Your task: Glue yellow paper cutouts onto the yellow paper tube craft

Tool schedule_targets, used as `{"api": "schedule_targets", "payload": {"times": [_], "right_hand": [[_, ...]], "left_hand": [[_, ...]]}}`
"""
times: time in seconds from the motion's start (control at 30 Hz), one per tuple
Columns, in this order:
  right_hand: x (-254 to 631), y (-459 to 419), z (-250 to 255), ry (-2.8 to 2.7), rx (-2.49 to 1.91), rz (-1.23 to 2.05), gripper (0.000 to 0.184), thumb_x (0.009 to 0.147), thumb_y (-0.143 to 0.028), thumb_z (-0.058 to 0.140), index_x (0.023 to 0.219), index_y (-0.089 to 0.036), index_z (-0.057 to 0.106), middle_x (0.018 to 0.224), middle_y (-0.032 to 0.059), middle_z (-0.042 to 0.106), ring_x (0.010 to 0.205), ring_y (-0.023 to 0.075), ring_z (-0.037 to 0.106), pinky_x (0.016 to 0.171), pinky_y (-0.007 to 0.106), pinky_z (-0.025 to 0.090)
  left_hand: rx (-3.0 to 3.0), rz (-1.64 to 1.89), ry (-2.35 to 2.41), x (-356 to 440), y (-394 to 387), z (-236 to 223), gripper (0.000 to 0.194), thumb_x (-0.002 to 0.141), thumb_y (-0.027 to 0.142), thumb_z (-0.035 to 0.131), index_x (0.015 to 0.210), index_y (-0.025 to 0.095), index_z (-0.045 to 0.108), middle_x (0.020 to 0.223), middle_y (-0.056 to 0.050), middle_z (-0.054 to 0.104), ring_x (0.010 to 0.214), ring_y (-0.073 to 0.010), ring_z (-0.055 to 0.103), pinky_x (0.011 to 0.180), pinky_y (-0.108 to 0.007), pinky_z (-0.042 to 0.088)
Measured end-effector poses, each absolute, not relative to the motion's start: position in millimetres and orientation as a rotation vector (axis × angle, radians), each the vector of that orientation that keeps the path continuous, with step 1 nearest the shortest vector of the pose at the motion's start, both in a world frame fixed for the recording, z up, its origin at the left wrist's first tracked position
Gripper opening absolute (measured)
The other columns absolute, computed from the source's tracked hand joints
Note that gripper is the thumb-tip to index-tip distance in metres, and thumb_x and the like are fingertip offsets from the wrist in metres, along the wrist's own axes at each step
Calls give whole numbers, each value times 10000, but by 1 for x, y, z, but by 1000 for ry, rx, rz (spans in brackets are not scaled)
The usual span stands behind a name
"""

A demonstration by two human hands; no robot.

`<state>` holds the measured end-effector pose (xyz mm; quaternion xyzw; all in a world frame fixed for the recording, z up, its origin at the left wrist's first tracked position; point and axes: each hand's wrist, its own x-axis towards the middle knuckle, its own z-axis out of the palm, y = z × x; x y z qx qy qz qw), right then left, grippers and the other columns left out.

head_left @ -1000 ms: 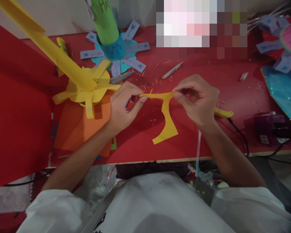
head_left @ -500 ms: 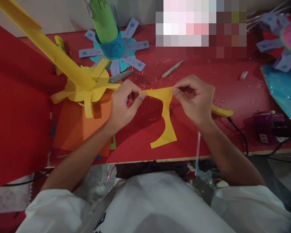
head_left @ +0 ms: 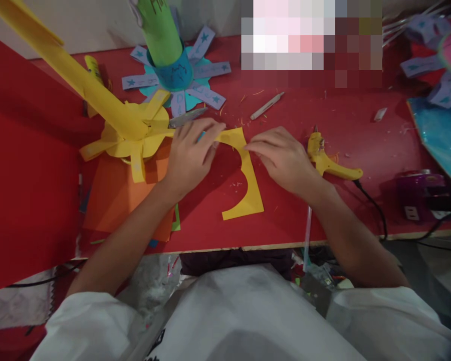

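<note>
The yellow paper cutout [head_left: 252,188] is positioned on the red surface [head_left: 203,225]. Its upper left end is covered by the left hand [head_left: 191,155] — whether it is gripped cannot be told. The right hand [head_left: 283,158] is placed at the right edge, fingers narrowed together; a pinch cannot be confirmed. A corded yellow glue gun [head_left: 336,168] is located just beside the right hand. Orange paper [head_left: 118,200] is laid near the left forearm.

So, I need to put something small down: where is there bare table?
The widest mostly bare patch lies between the pale pen, yellow glue gun and shiny blue sheet, around a small white piece. A smaller one lies near the table edge, between yellow cutout and clear stick. The left is crowded: orange paper, yellow scalloped base, green tube.
</note>
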<state>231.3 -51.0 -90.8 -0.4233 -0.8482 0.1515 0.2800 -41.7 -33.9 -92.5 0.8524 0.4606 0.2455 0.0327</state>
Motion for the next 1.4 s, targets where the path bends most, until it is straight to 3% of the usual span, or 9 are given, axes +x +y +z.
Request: {"api": "schedule_targets", "payload": {"times": [0.1, 0.2, 0.37, 0.53, 0.77, 1.0, 1.1, 1.27, 1.4], "right_hand": [[232, -50, -98, -2380, -1086, 404, 438, 1062, -95, 451, 1253, -251, 814, 1272, 104, 785, 1214, 314, 659, 1073, 517, 534], [235, -49, -99, -2428, -1005, 418, 425, 1054, -81, 449, 1158, -227, 834, 1254, 106, 782, 1198, 304, 649, 1061, 498, 529], [239, -48, -95, -2409, -924, 558, 403, 988, -43, 514, 964, -274, 844, 1171, 59, 793, 1158, 280, 652, 1020, 455, 539], [239, -47, -96, -2375, -960, 620, 418, 967, -57, 513, 1043, -290, 851, 1171, 50, 796, 1139, 271, 657, 1031, 468, 534], [240, -49, -92, -2415, -859, 718, 392, 900, -23, 535, 834, -280, 824, 1026, 39, 799, 1056, 252, 675, 948, 415, 541], [248, -61, -65, -2268, -1097, 395, 370, 1048, -132, 481, 1091, -294, 811, 1128, 53, 804, 1082, 257, 698, 980, 427, 546], [269, -74, -60, -2216, -1292, 148, 341, 1080, -184, 475, 1169, -255, 796, 1132, 99, 798, 1099, 287, 693, 1011, 452, 530], [316, -104, -77, -2052, -1782, -157, 331, 1083, -293, 519, 1265, -227, 787, 1188, 166, 774, 1127, 350, 668, 1020, 488, 528], [336, -126, -95, -2011, -2007, -206, 430, 1047, -237, 491, 1377, -171, 758, 1254, 199, 770, 1210, 385, 669, 1078, 530, 547]], "left_hand": [[2703, 522, 1363, -38, -35, -97, 411, 1131, 224, 405, 1431, 239, 685, 1444, -120, 726, 1338, -331, 669, 1124, -536, 515], [2695, 450, 1373, -38, -34, -101, 420, 1129, 223, 401, 1426, 208, 698, 1428, -145, 731, 1325, -341, 669, 1112, -538, 520], [2692, 516, 1361, -42, -31, -105, 417, 1099, 194, 430, 1431, 199, 684, 1406, -160, 730, 1304, -361, 664, 1089, -541, 531], [2663, 635, 1325, -43, -30, -109, 439, 1074, 148, 429, 1445, 208, 657, 1443, -160, 689, 1327, -334, 660, 1103, -501, 538], [2714, 686, 1354, -43, -31, -107, 377, 1116, 205, 433, 1405, 200, 674, 1392, -172, 708, 1279, -327, 686, 1048, -480, 531], [2873, 767, 795, -22, -61, -98, 220, 1146, 275, 501, 1164, 246, 718, 1068, -63, 769, 980, -216, 713, 863, -391, 473], [2932, 557, 573, -7, -77, -96, 271, 1174, 366, 483, 1247, 224, 702, 1047, -61, 763, 961, -197, 695, 860, -383, 438], [2940, 362, 462, 7, -88, -91, 615, 1106, 655, 546, 1512, 196, 598, 1147, -109, 736, 1010, -245, 654, 886, -423, 386], [2947, 239, 437, 10, -88, -88, 451, 1096, 539, 648, 1450, 259, 650, 1154, -92, 721, 1021, -249, 634, 849, -420, 344]]}}
